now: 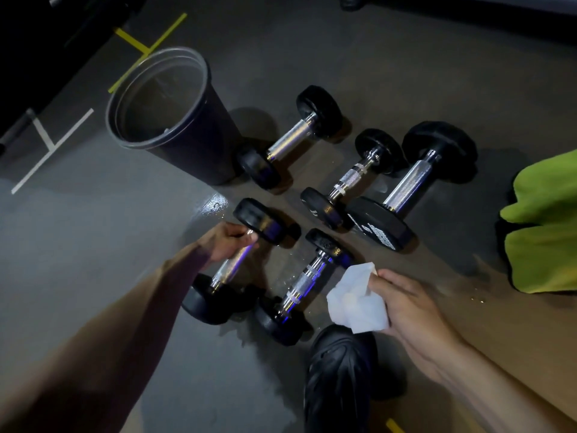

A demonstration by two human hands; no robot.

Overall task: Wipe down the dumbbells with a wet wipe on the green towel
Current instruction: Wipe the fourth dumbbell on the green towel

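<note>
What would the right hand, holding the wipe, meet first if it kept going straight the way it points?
Probably the near dumbbell: the right hand and wipe point up-left towards its handle, though depth is unclear.

The grey floor [78, 232] carries 5 dumbbells [354, 187], 1 black bin [187, 135] and 1 green towel [546, 226]. Yellow and white tape lines [53, 145] mark it beside the bin.

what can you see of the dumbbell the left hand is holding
The dumbbell has two round black heads, rubbery in look, joined by a shiny knurled metal handle. It lies on the grey floor, slanting from lower left to upper right, beside another small dumbbell without clearly touching it. The left hand grips the handle near its far head. Purple light glints on the metal. The wet wipe, in the right hand, does not touch it.
</note>
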